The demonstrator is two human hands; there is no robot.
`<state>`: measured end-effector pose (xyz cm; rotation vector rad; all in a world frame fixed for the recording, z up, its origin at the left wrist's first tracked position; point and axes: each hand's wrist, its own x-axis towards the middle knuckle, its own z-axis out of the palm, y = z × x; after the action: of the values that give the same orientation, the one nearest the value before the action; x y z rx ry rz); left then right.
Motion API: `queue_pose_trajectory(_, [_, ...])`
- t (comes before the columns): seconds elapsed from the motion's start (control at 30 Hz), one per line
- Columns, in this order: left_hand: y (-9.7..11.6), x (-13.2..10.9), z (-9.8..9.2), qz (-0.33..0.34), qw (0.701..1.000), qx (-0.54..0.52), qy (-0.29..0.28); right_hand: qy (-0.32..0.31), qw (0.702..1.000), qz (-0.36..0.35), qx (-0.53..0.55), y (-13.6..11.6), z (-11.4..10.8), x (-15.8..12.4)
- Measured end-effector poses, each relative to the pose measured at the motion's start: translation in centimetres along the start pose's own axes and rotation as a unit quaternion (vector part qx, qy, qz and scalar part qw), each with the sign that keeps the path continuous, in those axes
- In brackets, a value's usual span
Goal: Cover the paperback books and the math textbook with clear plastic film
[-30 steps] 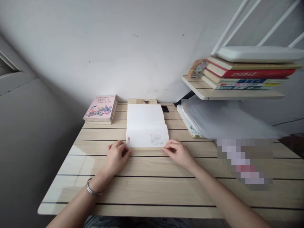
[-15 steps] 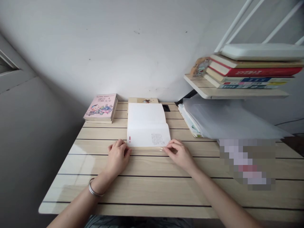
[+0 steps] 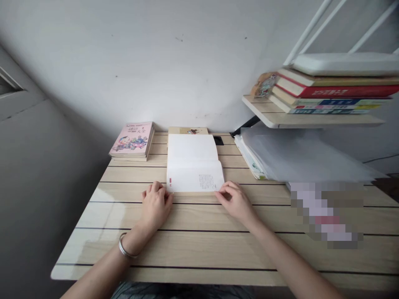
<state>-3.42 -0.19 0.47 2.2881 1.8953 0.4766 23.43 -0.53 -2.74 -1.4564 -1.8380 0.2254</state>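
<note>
Nearest me, at the bottom edge, I see dark fabric [image 3: 181, 290] below the lip of a pale wooden counter [image 3: 193, 249] crossed by dark lines. Two bare forearms reach forward over it, the left wrist wearing a silver bangle [image 3: 122, 246]. The left hand [image 3: 155, 203] rests on the counter, fingers curled, thumb at the near left corner of an open book [image 3: 191, 160]; I cannot tell whether it grips. The right hand [image 3: 238, 203] is narrow, thumb and fingertips pinching the book's near right corner. To the right is a pixelated patch [image 3: 324, 214].

The book lies mid-counter between and beyond the hands, its upper page blank, its lower page carrying a small block of text at right and a red mark at left. Right of it, a cloudy plastic sheet [image 3: 296, 153] covers papers [image 3: 249, 160]. Farther left sits a pile topped by a pink book [image 3: 132, 141]. A tan book [image 3: 176, 130] shows behind the open one. Above right, a shelf [image 3: 324, 121] carries stacked books [image 3: 339, 91]. Behind stands a pale wall [image 3: 140, 62].
</note>
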Motion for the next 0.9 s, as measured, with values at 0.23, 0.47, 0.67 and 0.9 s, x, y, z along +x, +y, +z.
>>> queue_pose_trajectory(0.23, [0.15, 0.05, -0.03, -0.003, 1.0, 0.009, 0.007, 0.013, 1.0, -0.007, -0.01, 0.07, 0.3, -0.04])
queue_pose_trajectory(0.47, [0.28, -0.08, 0.1, -0.007, 0.999, 0.031, 0.016, 0.015, 1.0, -0.007, -0.02, 0.08, 0.44, -0.08])
queue_pose_trajectory(0.67, [0.27, -0.13, 0.39, -0.011, 0.999, 0.038, 0.024, 0.015, 1.0, -0.01, -0.023, 0.01, 0.42, -0.06])
queue_pose_trajectory(0.9, [0.5, -0.13, 0.17, -0.017, 0.998, 0.052, 0.019, 0.017, 1.0, -0.006, -0.022, -0.01, 0.41, -0.08])
